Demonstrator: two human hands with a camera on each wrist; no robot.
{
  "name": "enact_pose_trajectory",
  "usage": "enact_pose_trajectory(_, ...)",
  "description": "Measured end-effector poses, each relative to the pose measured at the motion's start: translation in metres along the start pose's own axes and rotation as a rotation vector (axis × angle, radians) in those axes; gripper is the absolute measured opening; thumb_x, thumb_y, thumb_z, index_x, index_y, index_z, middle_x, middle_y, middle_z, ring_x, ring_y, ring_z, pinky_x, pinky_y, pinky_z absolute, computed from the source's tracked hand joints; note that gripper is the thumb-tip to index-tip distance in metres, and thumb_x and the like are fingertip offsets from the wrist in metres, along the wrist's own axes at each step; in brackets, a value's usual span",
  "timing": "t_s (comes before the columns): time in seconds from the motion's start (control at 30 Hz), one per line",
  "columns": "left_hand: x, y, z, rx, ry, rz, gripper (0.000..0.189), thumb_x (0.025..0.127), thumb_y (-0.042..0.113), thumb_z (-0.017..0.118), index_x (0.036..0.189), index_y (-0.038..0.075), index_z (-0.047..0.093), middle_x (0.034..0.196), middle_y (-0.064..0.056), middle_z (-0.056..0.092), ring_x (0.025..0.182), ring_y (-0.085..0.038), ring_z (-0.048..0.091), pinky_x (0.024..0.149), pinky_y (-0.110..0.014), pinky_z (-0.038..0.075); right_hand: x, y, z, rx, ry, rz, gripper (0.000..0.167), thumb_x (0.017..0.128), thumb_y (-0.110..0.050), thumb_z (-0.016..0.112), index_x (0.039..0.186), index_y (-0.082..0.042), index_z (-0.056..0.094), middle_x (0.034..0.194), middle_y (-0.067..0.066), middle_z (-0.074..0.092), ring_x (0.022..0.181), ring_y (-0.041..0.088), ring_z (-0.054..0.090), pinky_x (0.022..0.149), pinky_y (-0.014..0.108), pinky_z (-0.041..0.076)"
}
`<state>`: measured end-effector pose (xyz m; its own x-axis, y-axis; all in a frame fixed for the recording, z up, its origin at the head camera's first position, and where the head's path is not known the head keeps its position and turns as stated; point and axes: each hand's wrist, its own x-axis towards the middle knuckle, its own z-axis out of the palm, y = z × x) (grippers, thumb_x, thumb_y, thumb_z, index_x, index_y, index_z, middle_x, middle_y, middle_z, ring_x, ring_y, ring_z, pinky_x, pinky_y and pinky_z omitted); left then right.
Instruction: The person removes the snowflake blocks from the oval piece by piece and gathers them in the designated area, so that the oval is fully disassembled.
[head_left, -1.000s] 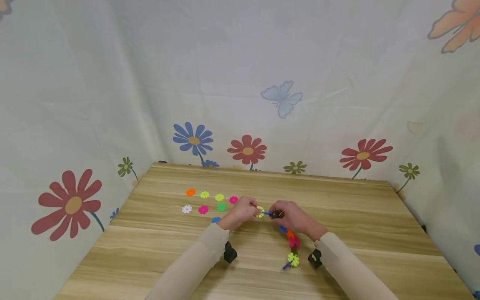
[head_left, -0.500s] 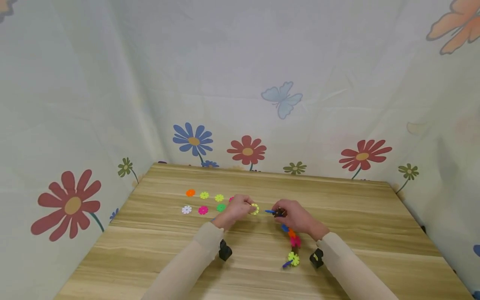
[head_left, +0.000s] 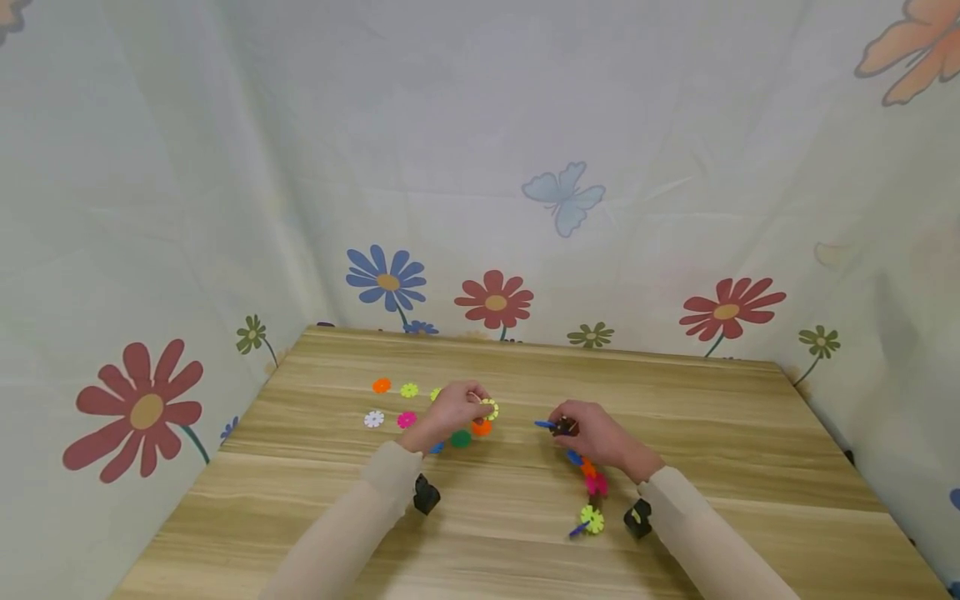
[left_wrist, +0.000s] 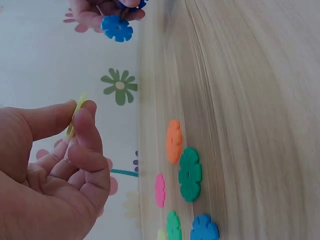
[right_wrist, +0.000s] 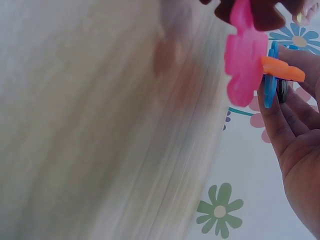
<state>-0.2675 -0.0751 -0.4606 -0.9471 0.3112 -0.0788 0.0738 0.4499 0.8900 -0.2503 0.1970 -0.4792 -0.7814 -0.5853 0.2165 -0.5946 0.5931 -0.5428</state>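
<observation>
My left hand (head_left: 452, 411) pinches a yellow snowflake disc (head_left: 491, 408) between thumb and index finger, and in the left wrist view this disc (left_wrist: 77, 114) is seen edge-on above the table. Some way to the right, my right hand (head_left: 598, 436) grips the upper end of a chain of interlocked snowflake discs. A blue disc (head_left: 545, 424) sticks out leftward from its fingertips. Below the hand, the chain runs through an orange disc and a pink disc (head_left: 596, 485) to a yellow disc (head_left: 592, 520) with a dark blue one slotted in. My right fingers hide part of the chain.
Loose discs lie around the left hand: orange (head_left: 382, 385), yellow (head_left: 408, 390), white (head_left: 373, 419), pink (head_left: 407, 419), dark green (head_left: 461, 438), another orange (head_left: 482, 427) and a blue one (head_left: 437, 448). Flowered cloth (head_left: 480, 183) surrounds the wooden table (head_left: 712, 433).
My left hand has moved left with the yellow disc, away from the blue disc at my right hand. My right hand and the chain have shifted slightly right.
</observation>
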Motion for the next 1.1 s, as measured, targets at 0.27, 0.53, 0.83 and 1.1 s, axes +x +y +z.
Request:
enact_pose_trajectory(0.27,-0.003,-0.005,-0.008,-0.02,-0.069,-0.014,0.016,0.088,0.006,0.064,0.103,0.001,0.062,0.078,-0.009,0.058,0.078,-0.032,0.062,0.073,-0.042,0.052,-0.002,0.0,-0.001,0.004,-0.007,0.015,0.019,0.083,-0.005,0.072,0.1,-0.005,0.064,0.093,0.0,0.063,0.083,0.013,0.061,0.073,0.03,0.052)
enact_pose_trajectory(0.53,-0.011,-0.011,-0.007,0.071,-0.147,0.065,0.027,0.083,0.0,0.068,0.109,0.0,0.062,0.079,-0.008,0.057,0.075,-0.024,0.055,0.064,-0.032,0.048,-0.003,0.004,-0.001,0.0,0.0,0.006,0.018,0.083,-0.007,0.072,0.099,-0.007,0.064,0.092,-0.002,0.063,0.082,0.011,0.061,0.072,0.029,0.052)
enact_pose_trajectory(0.83,-0.009,-0.017,0.01,0.187,-0.154,0.124,0.03,0.074,-0.005,0.074,0.101,0.003,0.064,0.084,-0.005,0.058,0.075,-0.015,0.052,0.061,-0.025,0.046,-0.004,0.002,-0.002,0.009,-0.011,0.014,0.017,0.084,-0.007,0.072,0.099,-0.008,0.064,0.093,-0.002,0.063,0.083,0.012,0.061,0.072,0.03,0.052)
enact_pose_trajectory(1.1,0.002,-0.005,0.022,0.221,-0.091,0.089,0.028,0.079,-0.001,0.073,0.105,0.004,0.064,0.085,-0.005,0.058,0.073,-0.016,0.054,0.061,-0.027,0.048,-0.004,0.004,0.001,0.024,-0.023,0.007,0.019,0.084,-0.005,0.071,0.101,-0.004,0.064,0.093,-0.001,0.065,0.083,0.011,0.062,0.071,0.028,0.051)
